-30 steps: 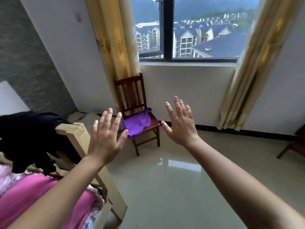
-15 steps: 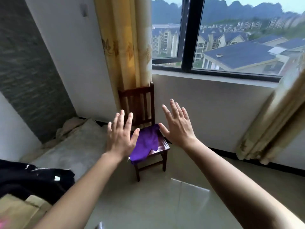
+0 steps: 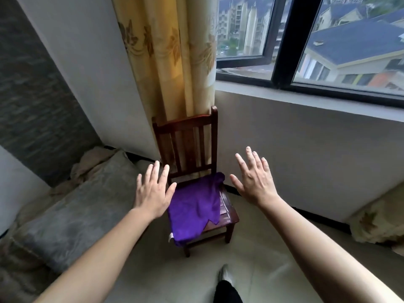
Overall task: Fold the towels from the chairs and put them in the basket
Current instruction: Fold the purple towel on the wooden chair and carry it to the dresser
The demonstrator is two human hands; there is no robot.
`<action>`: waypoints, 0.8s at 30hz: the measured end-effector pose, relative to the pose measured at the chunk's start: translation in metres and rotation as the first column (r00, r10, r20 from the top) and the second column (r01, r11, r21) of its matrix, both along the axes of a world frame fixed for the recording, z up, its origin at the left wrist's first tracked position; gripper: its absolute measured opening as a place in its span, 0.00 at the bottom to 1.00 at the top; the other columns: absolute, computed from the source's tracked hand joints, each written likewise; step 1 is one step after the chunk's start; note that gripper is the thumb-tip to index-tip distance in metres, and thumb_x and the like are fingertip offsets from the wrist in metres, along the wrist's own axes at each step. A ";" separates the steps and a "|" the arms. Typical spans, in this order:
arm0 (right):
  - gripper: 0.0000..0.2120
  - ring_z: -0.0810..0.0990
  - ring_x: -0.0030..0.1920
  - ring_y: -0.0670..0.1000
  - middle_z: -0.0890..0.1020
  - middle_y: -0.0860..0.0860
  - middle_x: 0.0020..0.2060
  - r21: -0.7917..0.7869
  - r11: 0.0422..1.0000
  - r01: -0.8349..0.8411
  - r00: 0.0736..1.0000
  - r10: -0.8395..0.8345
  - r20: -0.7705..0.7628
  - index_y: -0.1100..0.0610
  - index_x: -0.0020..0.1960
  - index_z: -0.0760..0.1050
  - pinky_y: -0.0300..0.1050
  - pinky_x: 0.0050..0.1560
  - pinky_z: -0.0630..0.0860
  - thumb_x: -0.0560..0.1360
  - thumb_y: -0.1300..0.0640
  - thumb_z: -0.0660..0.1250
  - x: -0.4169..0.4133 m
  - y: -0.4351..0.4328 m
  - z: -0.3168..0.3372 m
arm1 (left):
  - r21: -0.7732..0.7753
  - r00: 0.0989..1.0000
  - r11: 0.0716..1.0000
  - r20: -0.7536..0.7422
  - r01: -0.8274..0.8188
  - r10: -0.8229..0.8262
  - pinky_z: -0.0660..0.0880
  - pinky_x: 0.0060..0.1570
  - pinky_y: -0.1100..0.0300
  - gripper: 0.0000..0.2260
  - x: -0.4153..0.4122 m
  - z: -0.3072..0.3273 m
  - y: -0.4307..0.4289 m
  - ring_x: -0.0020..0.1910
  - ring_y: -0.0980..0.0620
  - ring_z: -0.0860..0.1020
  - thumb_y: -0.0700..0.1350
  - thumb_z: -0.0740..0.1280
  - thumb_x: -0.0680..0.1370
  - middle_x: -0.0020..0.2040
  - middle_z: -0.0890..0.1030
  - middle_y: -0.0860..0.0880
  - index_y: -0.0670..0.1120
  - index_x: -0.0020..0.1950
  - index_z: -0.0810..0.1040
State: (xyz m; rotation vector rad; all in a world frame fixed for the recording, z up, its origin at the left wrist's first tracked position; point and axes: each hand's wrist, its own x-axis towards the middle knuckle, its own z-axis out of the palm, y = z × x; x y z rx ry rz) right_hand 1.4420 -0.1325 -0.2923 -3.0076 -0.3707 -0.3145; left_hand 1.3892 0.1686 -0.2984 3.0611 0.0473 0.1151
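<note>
Purple towel [image 3: 196,208] draped on chair [image 3: 227,212] seat; left hand [image 3: 153,193], right hand [image 3: 254,182] spread, empty.

Towel [image 3: 194,206]: solid purple, small white tag. Chair [image 3: 190,141]: dark reddish-brown wood. Curtain [image 3: 168,51]: yellow-cream with golden leaf pattern. Cushion [image 3: 72,213]: mottled grey. Window frame [image 3: 286,40]: black. Wall [image 3: 306,149]: plain white. Floor [image 3: 258,267]: pale glossy beige.

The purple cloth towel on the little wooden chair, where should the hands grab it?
Probably the two far corners of the purple cloth towel, near the backrest of the dark wooden chair, coming down from above. It lies loosely spread on the seat with its front edge drooping over. The open left hand and right hand hover at either side.
</note>
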 end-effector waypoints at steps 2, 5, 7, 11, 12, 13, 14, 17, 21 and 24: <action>0.37 0.66 0.75 0.64 0.63 0.64 0.77 0.003 1.000 -0.030 0.999 0.031 -0.044 0.56 0.77 0.66 0.63 0.73 0.63 0.75 0.36 0.49 0.046 0.005 -0.019 | 0.009 0.999 0.999 -0.041 -0.034 0.034 0.59 0.72 0.38 0.35 0.032 -0.015 0.003 0.78 0.42 0.58 0.64 0.43 0.77 0.79 0.59 0.42 0.48 0.79 0.60; 0.37 0.67 0.74 0.64 0.64 0.63 0.77 0.008 0.997 -0.077 0.989 0.078 -0.125 0.56 0.77 0.66 0.63 0.72 0.64 0.76 0.36 0.48 0.117 0.019 -0.048 | 0.017 0.992 0.997 -0.098 -0.074 0.075 0.58 0.73 0.40 0.36 0.084 -0.038 0.012 0.78 0.43 0.56 0.65 0.40 0.76 0.80 0.57 0.43 0.48 0.79 0.57; 0.35 0.68 0.74 0.64 0.66 0.63 0.76 0.010 0.995 -0.104 0.982 0.104 -0.158 0.56 0.76 0.66 0.63 0.71 0.66 0.76 0.37 0.49 0.154 0.029 -0.069 | 0.024 0.987 0.994 -0.121 -0.106 0.108 0.59 0.73 0.40 0.35 0.111 -0.054 0.017 0.78 0.43 0.57 0.64 0.41 0.77 0.80 0.58 0.43 0.48 0.79 0.58; 0.33 0.68 0.73 0.64 0.67 0.63 0.75 -0.004 0.988 -0.155 0.950 0.148 -0.273 0.57 0.76 0.66 0.62 0.71 0.66 0.77 0.40 0.54 0.198 0.053 -0.127 | -0.020 0.962 0.983 -0.212 -0.181 0.172 0.60 0.72 0.41 0.33 0.148 -0.103 0.025 0.78 0.42 0.58 0.63 0.44 0.79 0.79 0.58 0.42 0.47 0.79 0.58; 0.33 0.69 0.73 0.64 0.67 0.64 0.75 0.004 0.987 -0.160 0.942 0.154 -0.297 0.57 0.76 0.67 0.62 0.70 0.66 0.76 0.40 0.55 0.202 0.058 -0.145 | -0.037 0.951 0.977 -0.240 -0.208 0.193 0.60 0.73 0.42 0.31 0.153 -0.119 0.027 0.78 0.43 0.56 0.62 0.46 0.80 0.80 0.57 0.42 0.48 0.79 0.57; 0.33 0.70 0.72 0.65 0.68 0.64 0.74 0.016 0.987 -0.158 0.934 0.154 -0.322 0.57 0.75 0.68 0.62 0.70 0.67 0.76 0.40 0.56 0.204 0.064 -0.164 | -0.054 0.937 0.970 -0.277 -0.236 0.213 0.59 0.73 0.42 0.30 0.157 -0.137 0.031 0.79 0.43 0.55 0.61 0.49 0.81 0.80 0.56 0.43 0.48 0.80 0.56; 0.33 0.71 0.71 0.65 0.69 0.64 0.73 0.019 0.988 -0.153 0.920 0.150 -0.363 0.58 0.75 0.69 0.62 0.69 0.69 0.76 0.40 0.56 0.207 0.071 -0.190 | -0.079 0.921 0.962 -0.319 -0.263 0.225 0.58 0.73 0.43 0.29 0.163 -0.162 0.035 0.79 0.44 0.54 0.60 0.51 0.82 0.80 0.55 0.43 0.48 0.80 0.55; 0.33 0.74 0.68 0.65 0.72 0.64 0.71 0.035 0.991 -0.126 0.893 0.128 -0.431 0.58 0.73 0.71 0.62 0.66 0.72 0.76 0.40 0.53 0.195 0.089 -0.261 | -0.158 0.869 0.916 -0.410 -0.368 0.278 0.57 0.73 0.44 0.28 0.170 -0.229 0.046 0.78 0.42 0.56 0.58 0.53 0.82 0.80 0.55 0.43 0.48 0.80 0.55; 0.30 0.76 0.66 0.65 0.73 0.64 0.70 0.069 0.996 -0.050 0.850 0.079 -0.522 0.58 0.73 0.70 0.60 0.63 0.75 0.77 0.42 0.57 0.161 0.122 -0.360 | -0.233 0.733 0.801 -0.593 -0.552 0.332 0.55 0.74 0.48 0.28 0.174 -0.331 0.068 0.77 0.41 0.57 0.57 0.54 0.83 0.79 0.57 0.41 0.45 0.80 0.55; 0.31 0.79 0.59 0.65 0.75 0.63 0.66 0.101 0.993 0.064 0.777 0.014 -0.630 0.59 0.76 0.66 0.58 0.54 0.77 0.77 0.45 0.66 0.125 0.149 -0.421 | -0.244 0.651 0.749 -0.694 -0.616 0.309 0.54 0.74 0.50 0.29 0.174 -0.396 0.085 0.77 0.42 0.58 0.57 0.53 0.83 0.79 0.58 0.40 0.43 0.80 0.54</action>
